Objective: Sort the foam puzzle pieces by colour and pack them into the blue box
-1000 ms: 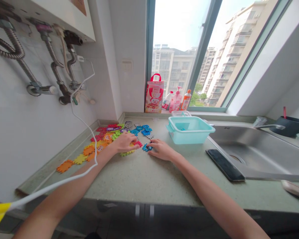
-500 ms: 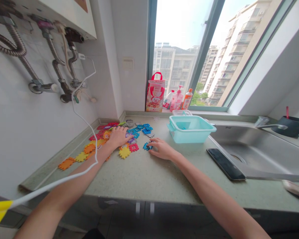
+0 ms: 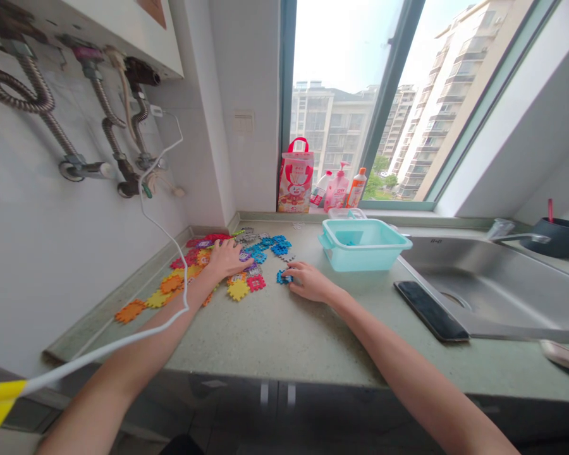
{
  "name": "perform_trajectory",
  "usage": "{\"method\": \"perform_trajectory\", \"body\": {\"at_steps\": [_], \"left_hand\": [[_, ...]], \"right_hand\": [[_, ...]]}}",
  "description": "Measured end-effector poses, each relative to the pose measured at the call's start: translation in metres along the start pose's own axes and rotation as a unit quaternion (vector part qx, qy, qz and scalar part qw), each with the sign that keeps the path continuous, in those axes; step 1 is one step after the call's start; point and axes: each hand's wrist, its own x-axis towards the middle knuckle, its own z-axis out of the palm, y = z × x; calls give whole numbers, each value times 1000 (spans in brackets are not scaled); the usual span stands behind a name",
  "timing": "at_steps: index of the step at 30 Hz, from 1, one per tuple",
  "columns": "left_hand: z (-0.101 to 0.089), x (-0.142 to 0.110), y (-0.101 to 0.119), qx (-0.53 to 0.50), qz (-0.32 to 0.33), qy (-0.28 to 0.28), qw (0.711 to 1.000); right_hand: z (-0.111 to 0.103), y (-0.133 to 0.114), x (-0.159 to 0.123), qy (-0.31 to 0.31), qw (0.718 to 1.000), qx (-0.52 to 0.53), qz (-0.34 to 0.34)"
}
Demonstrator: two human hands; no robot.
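My left hand (image 3: 226, 258) lies over the pile of colourful toothed plastic puzzle tiles, its fingers stretched out and apart. A purple tile (image 3: 245, 256) shows at its fingertips, and blue tiles (image 3: 275, 244) lie just beyond. A yellow tile (image 3: 238, 290) and a red tile (image 3: 256, 283) sit at the near edge of the pile. My right hand (image 3: 309, 282) is bent down on the counter, fingers closed on a blue puzzle tile (image 3: 283, 277); the hand partly covers it. Right of and behind this hand stands a turquoise plastic bin (image 3: 363, 259) with some blue inside.
A black phone (image 3: 429, 309) lies beside the steel sink (image 3: 512, 284). A white cable (image 3: 137, 335) hangs across my left forearm. Bottles (image 3: 336, 191) and a red-handled bag (image 3: 295, 183) stand at the window. Pipes (image 3: 95, 114) run along the left wall.
The fingers of my right hand have drawn closer together at the blue tile. My left hand has hardly moved, and the view has shifted slightly.
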Motion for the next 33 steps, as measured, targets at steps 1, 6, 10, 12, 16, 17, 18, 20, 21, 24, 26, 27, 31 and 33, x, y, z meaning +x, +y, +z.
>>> {"method": "perform_trajectory", "body": {"at_steps": [1, 6, 10, 12, 16, 17, 18, 20, 21, 24, 26, 27, 31, 33], "left_hand": [[0, 1, 0, 2, -5, -5, 1000], [0, 1, 2, -14, 16, -7, 1000], [-4, -3, 13, -51, 107, -20, 993], [-8, -4, 21, -65, 150, -24, 986], [-17, -8, 37, -115, 215, -40, 969], [-19, -9, 41, -130, 228, -49, 964], [-19, -10, 43, -144, 238, -56, 959], [-18, -10, 46, -157, 237, -56, 957], [-16, -10, 46, -155, 219, -51, 962], [-10, -8, 41, -126, 129, -42, 983], [-8, -6, 36, -113, 108, -42, 987], [-8, -5, 34, -113, 117, -40, 986], [-21, -7, 36, -173, 218, -55, 959], [-31, -10, 41, -218, 272, -54, 936]], "right_hand": [[0, -1, 0, 1, 1000, 0, -1], [0, -1, 0, -3, 1000, 1, 2], [-2, 2, 1, -9, 1000, -6, 13], [-4, 4, 1, -7, 1000, -12, 20], [-10, 12, -1, 8, 999, -28, 38], [-12, 14, -1, 11, 998, -36, 41], [-13, 17, -2, 11, 998, -43, 44], [-15, 22, -4, 12, 997, -54, 47], [-16, 24, -4, 13, 997, -56, 46], [-15, 27, -4, 23, 998, -53, 40], [-13, 27, -4, 29, 997, -53, 40], [-12, 27, -3, 30, 997, -53, 42], [-5, 31, -3, 31, 997, -47, 51], [-1, 34, -3, 23, 998, -39, 53]]}}
